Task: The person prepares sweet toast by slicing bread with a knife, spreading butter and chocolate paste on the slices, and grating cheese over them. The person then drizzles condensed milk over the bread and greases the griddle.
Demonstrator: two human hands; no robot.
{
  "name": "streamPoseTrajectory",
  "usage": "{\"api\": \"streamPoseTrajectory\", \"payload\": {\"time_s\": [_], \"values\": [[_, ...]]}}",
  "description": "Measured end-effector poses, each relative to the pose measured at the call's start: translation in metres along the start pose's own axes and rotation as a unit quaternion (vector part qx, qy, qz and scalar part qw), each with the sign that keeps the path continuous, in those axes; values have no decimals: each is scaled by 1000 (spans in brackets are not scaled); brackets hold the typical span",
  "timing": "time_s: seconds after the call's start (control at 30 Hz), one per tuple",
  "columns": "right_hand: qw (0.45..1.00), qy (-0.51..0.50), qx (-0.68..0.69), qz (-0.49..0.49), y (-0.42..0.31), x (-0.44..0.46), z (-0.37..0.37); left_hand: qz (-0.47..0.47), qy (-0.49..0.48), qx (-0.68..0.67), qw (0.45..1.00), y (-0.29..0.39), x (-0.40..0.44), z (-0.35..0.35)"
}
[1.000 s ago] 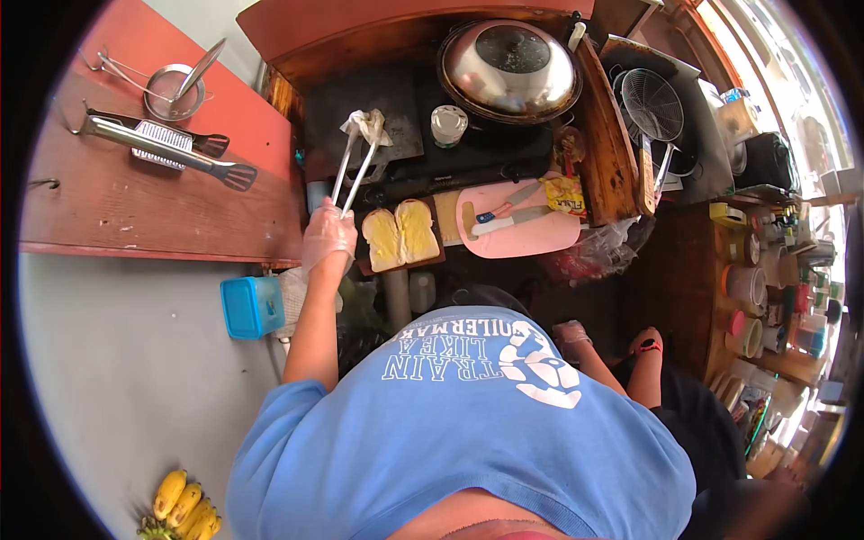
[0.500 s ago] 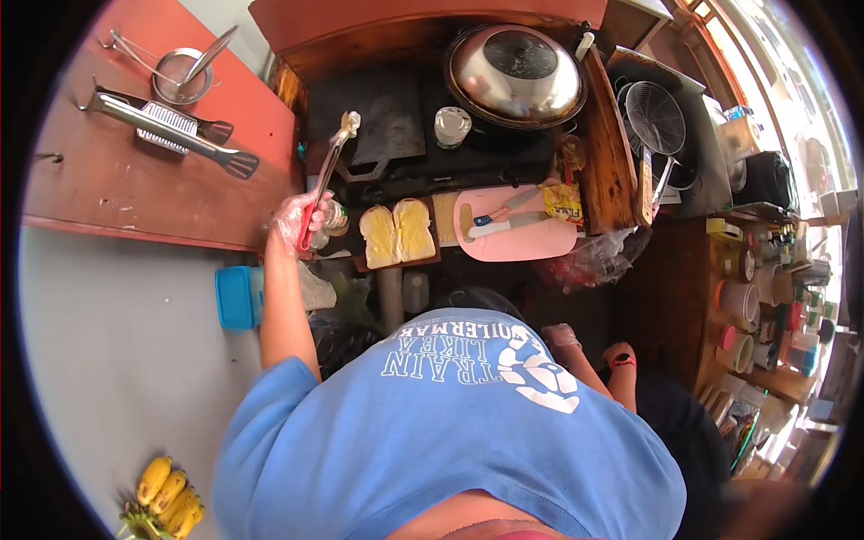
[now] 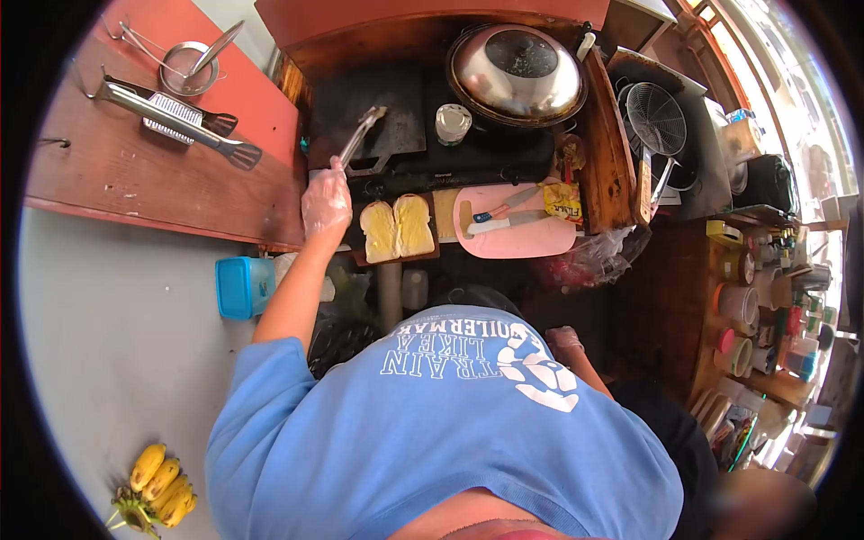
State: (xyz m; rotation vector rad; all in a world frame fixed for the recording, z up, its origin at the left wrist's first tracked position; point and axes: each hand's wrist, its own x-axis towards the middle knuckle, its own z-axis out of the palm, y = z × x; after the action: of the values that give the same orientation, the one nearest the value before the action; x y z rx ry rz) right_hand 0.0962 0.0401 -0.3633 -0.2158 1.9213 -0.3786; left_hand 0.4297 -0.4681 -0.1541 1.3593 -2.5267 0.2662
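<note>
My left hand [image 3: 326, 200], in a clear glove, is closed around metal tongs [image 3: 358, 139]. Their tips, with a small pale bit at the end, are over the dark griddle plate [image 3: 400, 121]. Just right of that hand, two bread slices [image 3: 397, 230] with yellow spread lie side by side on a brown board. My right hand [image 3: 564, 340], also gloved, is low beside my body, near no object I can make out; its fingers are unclear. A pink cutting board [image 3: 531, 241] holds knives [image 3: 506, 222] and a yellow packet [image 3: 562, 201].
An open can [image 3: 453, 123] stands near a large domed lid [image 3: 517, 72]. Utensils [image 3: 180, 117] hang at the left. A strainer [image 3: 655, 117] is at the right, beyond a wooden partition [image 3: 612, 148]. A blue container [image 3: 245, 286] and bananas [image 3: 162, 486] are lower left.
The tongs swung toward my body, then back over the griddle, and the white wad at their tips looks smaller. A co-worker's hand with a red band has left view at the right.
</note>
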Motion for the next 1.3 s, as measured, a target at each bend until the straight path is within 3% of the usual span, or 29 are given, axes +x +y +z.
{"api": "streamPoseTrajectory", "payload": {"time_s": [0.1,0.17,0.23,0.27,0.3,0.33,0.37,0.4,0.43,0.47,0.6,0.67,0.77,0.8,0.87,0.93,1.0,1.03,1.07,1.1,1.17,1.2,1.23,1.27,1.3], "values": [[999,21,9,-28,13,16,6,46,-68,67,994,-1,-39,-2],[999,37,19,-13,12,16,7,83,22,104,991,-28,-61,11],[998,44,31,10,6,3,11,-3,-71,157,985,-41,-44,-2],[995,31,-98,10,-3,-7,8,-13,-12,120,993,-58,-33,14],[974,15,-225,9,-9,-13,9,-5,-15,119,993,-56,-17,29],[986,46,-157,41,-7,-11,12,-1,7,104,995,-54,-1,43],[920,20,-381,-87,32,24,17,2,28,89,996,-50,9,50],[912,20,-400,-94,37,29,18,-18,-12,51,998,-26,20,38],[916,22,-392,-81,34,27,19,-39,-52,13,998,3,27,25],[925,26,-374,-65,30,24,18,41,-46,51,997,13,20,31],[944,37,-327,-36,16,11,17,102,-73,56,991,31,-28,3],[944,38,-328,-28,13,9,18,101,-21,65,993,-1,-45,16],[924,32,-381,-28,20,13,25,25,-50,104,993,-28,-36,7],[907,26,-420,-36,22,14,26,-23,-54,112,992,-31,-32,7],[849,-31,-524,-62,0,-6,13,-23,-51,108,993,-11,-37,9],[869,12,-481,-113,32,15,10,11,-5,63,998,16,-46,13],[857,133,-473,-156,43,14,-7,-2,-18,42,999,41,-61,24],[896,138,-403,-127,55,37,-20,-13,-16,38,999,53,-69,28],[927,143,-329,-103,68,63,-36,-96,-89,-48,990,69,-66,15],[884,190,-404,-136,72,70,-57,-179,-164,-125,962,81,-62,1],[926,305,-220,-17,36,61,-101,-245,-114,-349,898,76,-72,22],[900,377,-216,-21,36,70,-120,-292,-152,-368,870,97,-64,-15],[903,421,-85,-20,34,74,-140,-295,-155,-449,829,62,-76,26],[872,487,54,-17,29,82,-154,-331,-206,-457,799,87,-66,-21],[859,461,219,32,31,118,-173,-364,-257,-462,766,114,-54,-72]]}}
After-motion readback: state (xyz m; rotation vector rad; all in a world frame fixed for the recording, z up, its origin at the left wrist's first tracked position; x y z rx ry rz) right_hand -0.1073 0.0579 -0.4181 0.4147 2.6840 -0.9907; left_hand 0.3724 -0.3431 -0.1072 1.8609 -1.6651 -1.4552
